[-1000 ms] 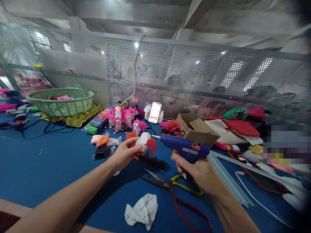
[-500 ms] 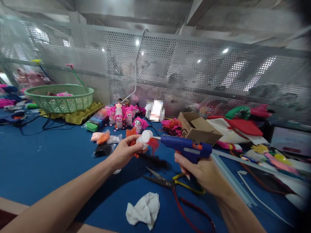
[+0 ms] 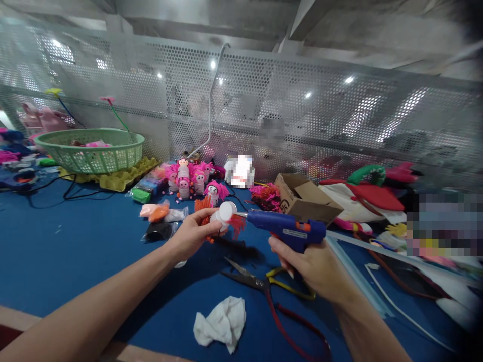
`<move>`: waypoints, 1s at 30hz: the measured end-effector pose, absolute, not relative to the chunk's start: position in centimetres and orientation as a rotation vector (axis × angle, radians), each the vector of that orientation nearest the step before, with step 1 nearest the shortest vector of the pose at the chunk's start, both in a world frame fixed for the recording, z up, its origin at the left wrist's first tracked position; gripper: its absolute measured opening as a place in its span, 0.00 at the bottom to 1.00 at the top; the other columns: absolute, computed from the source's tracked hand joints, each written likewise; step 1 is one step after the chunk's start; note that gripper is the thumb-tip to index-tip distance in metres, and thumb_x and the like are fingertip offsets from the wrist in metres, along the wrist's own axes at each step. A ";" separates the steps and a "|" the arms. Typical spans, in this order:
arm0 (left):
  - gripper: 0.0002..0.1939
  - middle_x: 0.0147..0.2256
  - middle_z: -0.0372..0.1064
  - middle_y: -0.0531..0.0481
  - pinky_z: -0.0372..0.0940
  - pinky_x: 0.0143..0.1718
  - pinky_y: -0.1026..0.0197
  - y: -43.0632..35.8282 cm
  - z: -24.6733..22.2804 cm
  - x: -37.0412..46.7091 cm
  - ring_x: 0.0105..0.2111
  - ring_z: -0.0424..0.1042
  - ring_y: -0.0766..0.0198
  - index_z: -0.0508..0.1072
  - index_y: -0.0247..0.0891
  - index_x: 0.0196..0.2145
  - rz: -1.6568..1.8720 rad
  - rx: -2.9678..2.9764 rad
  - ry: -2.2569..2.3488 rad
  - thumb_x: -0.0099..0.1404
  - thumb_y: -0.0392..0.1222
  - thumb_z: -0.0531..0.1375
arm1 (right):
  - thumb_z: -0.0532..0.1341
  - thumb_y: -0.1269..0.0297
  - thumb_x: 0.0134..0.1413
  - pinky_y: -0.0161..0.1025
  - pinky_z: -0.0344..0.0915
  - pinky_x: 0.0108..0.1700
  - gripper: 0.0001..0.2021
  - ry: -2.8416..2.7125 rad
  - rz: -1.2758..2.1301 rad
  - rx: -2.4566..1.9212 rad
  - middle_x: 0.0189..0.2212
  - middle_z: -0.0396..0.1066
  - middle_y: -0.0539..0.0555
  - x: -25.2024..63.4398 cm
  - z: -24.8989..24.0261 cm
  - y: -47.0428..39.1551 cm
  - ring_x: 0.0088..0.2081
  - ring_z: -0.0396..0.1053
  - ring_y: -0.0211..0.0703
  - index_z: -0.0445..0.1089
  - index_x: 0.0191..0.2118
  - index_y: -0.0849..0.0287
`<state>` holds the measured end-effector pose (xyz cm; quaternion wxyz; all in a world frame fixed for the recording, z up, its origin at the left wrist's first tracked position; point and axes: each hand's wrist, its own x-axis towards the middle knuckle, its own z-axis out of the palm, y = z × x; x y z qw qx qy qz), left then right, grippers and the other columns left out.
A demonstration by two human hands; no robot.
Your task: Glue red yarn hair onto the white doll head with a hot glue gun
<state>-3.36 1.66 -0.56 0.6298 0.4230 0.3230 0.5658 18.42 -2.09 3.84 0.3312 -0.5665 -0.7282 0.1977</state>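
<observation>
My left hand [image 3: 198, 229] is closed around a small white doll [image 3: 227, 212] with a round flat white end and orange-red yarn hair [image 3: 237, 224]. A blue hot glue gun [image 3: 285, 229] is gripped in my right hand [image 3: 298, 256], its metal nozzle pointing left at the edge of the doll's white end. Whether the tip touches the doll I cannot tell. Below the hands lie scissors [image 3: 264, 284] with one yellow and one red handle, blades spread. A crumpled white tissue [image 3: 221, 324] rests nearer to me.
Several pink-haired dolls [image 3: 183, 186] stand behind, beside small bags of coloured clay [image 3: 156, 211]. A green basket [image 3: 90, 151] sits at left on a yellow egg tray [image 3: 113, 180]. Pink and red yarn [image 3: 265, 196] and an open cardboard box [image 3: 305, 198] are at right, before a perforated metal screen [image 3: 241, 90].
The view has shifted very slightly. Both hands, the doll and the glue gun keep nearly the same position relative to each other.
</observation>
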 end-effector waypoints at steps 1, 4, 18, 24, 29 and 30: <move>0.22 0.27 0.72 0.51 0.61 0.28 0.64 1.7 -0.6 -3.4 0.25 0.70 0.65 0.73 0.35 0.35 1.297 0.967 0.736 0.39 0.41 0.68 | 0.54 0.47 0.44 0.39 0.61 0.25 0.22 -1.905 0.511 -1.480 0.11 0.62 0.51 18.4 3.8 -2.1 0.17 0.62 0.39 0.58 0.09 0.56; 0.22 0.28 0.72 0.50 0.62 0.30 0.64 1.8 -0.8 -3.4 0.26 0.71 0.65 0.73 0.36 0.36 1.293 0.975 0.739 0.40 0.41 0.68 | 0.54 0.48 0.45 0.39 0.61 0.25 0.21 -1.914 0.488 -1.475 0.12 0.63 0.51 18.4 3.7 -2.1 0.17 0.62 0.38 0.59 0.11 0.56; 0.21 0.30 0.72 0.49 0.64 0.33 0.61 1.8 -1.0 -3.3 0.27 0.71 0.64 0.72 0.35 0.35 1.294 0.956 0.722 0.40 0.41 0.68 | 0.55 0.48 0.44 0.35 0.59 0.18 0.20 -1.879 0.501 -1.432 0.11 0.63 0.51 18.4 3.8 -2.2 0.15 0.61 0.37 0.60 0.13 0.56; 0.21 0.28 0.72 0.49 0.63 0.33 0.61 1.8 -1.1 -3.4 0.27 0.71 0.64 0.72 0.35 0.35 1.294 0.956 0.725 0.41 0.41 0.68 | 0.55 0.51 0.45 0.35 0.60 0.18 0.20 -1.902 0.420 -1.392 0.08 0.61 0.49 18.2 4.2 -2.4 0.13 0.60 0.35 0.57 0.10 0.55; 0.22 0.27 0.72 0.49 0.62 0.31 0.62 1.8 -1.1 -3.5 0.26 0.70 0.64 0.72 0.34 0.36 1.294 0.973 0.718 0.41 0.42 0.68 | 0.55 0.52 0.46 0.35 0.62 0.19 0.20 -1.941 0.345 -1.357 0.08 0.61 0.49 18.2 4.4 -2.5 0.14 0.62 0.37 0.58 0.10 0.55; 0.22 0.27 0.72 0.49 0.62 0.32 0.62 1.8 -1.1 -3.5 0.27 0.70 0.64 0.72 0.34 0.36 1.294 0.975 0.714 0.41 0.42 0.68 | 0.55 0.53 0.47 0.36 0.64 0.21 0.20 -1.953 0.325 -1.341 0.08 0.62 0.49 18.2 4.5 -2.5 0.15 0.64 0.38 0.60 0.11 0.55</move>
